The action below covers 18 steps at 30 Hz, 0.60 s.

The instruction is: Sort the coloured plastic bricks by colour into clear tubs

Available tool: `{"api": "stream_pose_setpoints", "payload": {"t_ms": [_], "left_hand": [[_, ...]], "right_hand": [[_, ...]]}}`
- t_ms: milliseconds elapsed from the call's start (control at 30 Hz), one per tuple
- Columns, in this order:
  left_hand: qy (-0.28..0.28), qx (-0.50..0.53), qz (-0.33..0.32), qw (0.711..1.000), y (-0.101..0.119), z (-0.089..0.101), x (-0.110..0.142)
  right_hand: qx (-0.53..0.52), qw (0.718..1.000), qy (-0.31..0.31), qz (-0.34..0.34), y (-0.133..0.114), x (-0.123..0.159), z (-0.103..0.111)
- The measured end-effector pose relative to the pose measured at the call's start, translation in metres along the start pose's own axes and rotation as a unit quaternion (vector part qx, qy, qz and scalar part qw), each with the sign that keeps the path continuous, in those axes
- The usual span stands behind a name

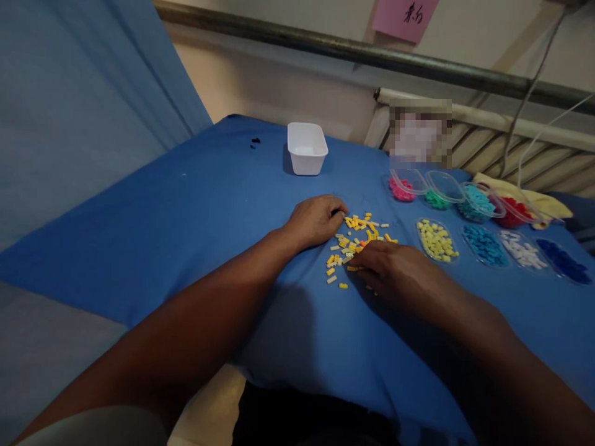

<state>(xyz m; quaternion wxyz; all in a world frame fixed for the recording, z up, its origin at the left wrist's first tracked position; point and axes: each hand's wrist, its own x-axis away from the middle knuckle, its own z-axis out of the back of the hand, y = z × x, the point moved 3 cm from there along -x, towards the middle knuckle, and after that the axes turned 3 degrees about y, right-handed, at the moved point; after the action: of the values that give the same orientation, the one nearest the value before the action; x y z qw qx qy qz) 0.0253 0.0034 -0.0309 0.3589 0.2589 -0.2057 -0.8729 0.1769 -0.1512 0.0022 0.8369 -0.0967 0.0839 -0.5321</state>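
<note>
A loose heap of small yellow, orange and white bricks lies on the blue cloth. My left hand rests at the heap's left edge, fingers curled under, their tips at the bricks. My right hand lies over the heap's near right side, fingers bent down onto the bricks. What either hand holds is hidden under the fingers.
A white empty tub stands at the back. To the right are clear lids and tubs of sorted bricks: pink, green, teal, red, pale yellow, blue, white, dark blue.
</note>
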Motion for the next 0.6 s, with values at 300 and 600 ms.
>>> {"api": "stream_pose_setpoints", "payload": {"t_ms": [300, 600], "left_hand": [[-0.004, -0.003, 0.005, 1.000, -0.002, -0.002, -0.001], [-0.002, 0.000, 0.000, 1.000, 0.001, 0.001, -0.001]], "right_hand": [[-0.009, 1.000, 0.012, -0.014, 0.001, -0.008, 0.000], [-0.406, 0.887, 0.076, -0.205, 0.052, 0.011, 0.001]]}}
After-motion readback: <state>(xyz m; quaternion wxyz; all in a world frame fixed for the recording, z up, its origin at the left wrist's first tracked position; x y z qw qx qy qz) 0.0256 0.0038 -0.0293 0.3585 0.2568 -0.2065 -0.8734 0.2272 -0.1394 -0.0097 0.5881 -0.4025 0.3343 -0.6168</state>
